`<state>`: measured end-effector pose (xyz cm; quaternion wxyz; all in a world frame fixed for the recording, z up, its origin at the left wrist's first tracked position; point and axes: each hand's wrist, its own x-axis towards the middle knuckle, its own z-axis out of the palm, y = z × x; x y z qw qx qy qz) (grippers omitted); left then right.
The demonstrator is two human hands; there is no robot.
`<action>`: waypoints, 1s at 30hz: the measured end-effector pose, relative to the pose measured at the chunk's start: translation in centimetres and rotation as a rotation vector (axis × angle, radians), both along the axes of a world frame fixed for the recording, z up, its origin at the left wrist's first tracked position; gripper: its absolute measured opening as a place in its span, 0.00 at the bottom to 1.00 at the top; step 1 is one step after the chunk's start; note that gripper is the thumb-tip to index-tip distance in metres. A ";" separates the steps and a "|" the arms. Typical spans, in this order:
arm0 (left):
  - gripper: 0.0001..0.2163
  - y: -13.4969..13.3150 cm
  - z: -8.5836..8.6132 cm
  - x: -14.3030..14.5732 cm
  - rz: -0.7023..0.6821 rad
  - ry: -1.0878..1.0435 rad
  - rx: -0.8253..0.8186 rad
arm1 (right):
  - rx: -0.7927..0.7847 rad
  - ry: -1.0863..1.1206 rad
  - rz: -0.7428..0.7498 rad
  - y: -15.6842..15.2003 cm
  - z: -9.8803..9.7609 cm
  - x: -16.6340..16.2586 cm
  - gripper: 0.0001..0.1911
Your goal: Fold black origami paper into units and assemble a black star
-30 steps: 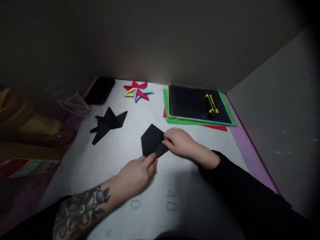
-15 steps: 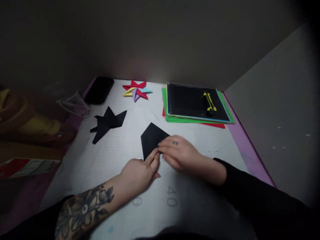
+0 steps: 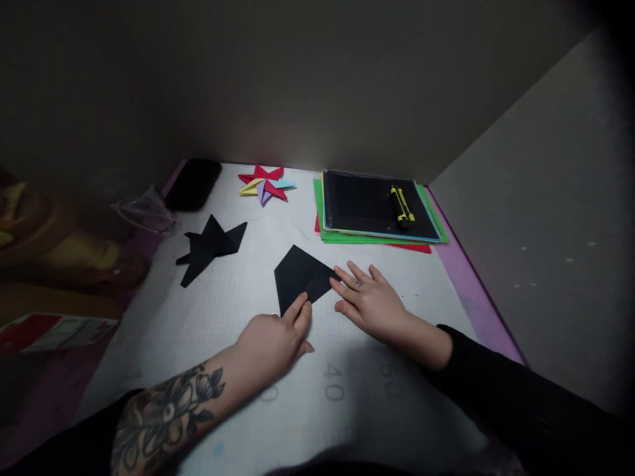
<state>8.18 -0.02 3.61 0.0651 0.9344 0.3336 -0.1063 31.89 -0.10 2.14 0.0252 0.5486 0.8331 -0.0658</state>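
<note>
A folded sheet of black paper point(image 3: 301, 274), pointed at its right end, lies flat on the mat in front of me. My left hand point(image 3: 275, 340) presses its extended index and middle fingertips onto the paper's lower edge, with the thumb apart beneath. At the right tip rests my right hand point(image 3: 370, 297), its fingers spread and the fingertips touching or just over the paper. To the left lies a black folded paper piece point(image 3: 211, 244) with several points. A multicoloured paper star point(image 3: 266, 184) sits farther back.
A stack of coloured paper point(image 3: 367, 205) in a clear sleeve stands at the back right, with a yellow-and-black tool point(image 3: 401, 206) on top. A black phone point(image 3: 193, 184) lies at the back left beside a clear plastic item point(image 3: 149, 210). Grey walls point(image 3: 297, 79) close off the back and right.
My right hand has slid right along the black paper to its tip, and its fingers have spread. My left hand stays on the lower edge. The view has shifted slightly.
</note>
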 end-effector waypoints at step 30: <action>0.22 -2.2 -0.3 -1.0 0.030 0.131 -0.053 | 0.000 0.149 0.063 -2.8 -2.0 -3.7 0.32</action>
